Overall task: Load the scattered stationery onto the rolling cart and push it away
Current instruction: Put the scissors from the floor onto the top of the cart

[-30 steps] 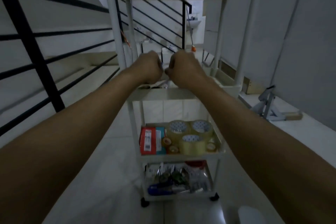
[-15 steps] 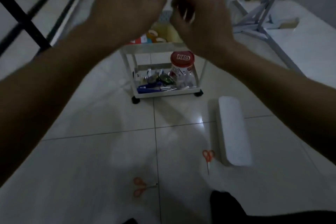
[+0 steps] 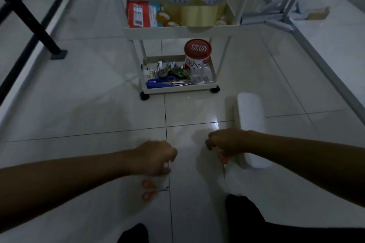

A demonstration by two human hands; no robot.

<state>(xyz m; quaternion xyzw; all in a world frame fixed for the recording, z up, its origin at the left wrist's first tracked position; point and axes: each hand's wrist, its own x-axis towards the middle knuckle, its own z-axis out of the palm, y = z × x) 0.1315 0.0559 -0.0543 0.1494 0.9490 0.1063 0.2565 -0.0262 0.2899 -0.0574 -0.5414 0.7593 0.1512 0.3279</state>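
Glossy white floor tiles [image 3: 98,104] fill my view, rolling cart [image 3: 178,30] at top centre. Left hand [image 3: 156,157] hovers curled just above orange scissors [image 3: 149,190], lower centre. Right hand [image 3: 227,142] pinches another orange pair [image 3: 224,161] beside a white box [image 3: 251,128].

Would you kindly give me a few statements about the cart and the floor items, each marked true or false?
1. Large tape rolls sit on a cart shelf above the bottom one. True.
2. The red-lidded canister lies on the floor. False: it stands on the cart's bottom shelf.
3. Orange-handled scissors lie on the floor tiles by the left hand. True.
4. The white box sits on the cart. False: it lies on the floor beside the right hand.
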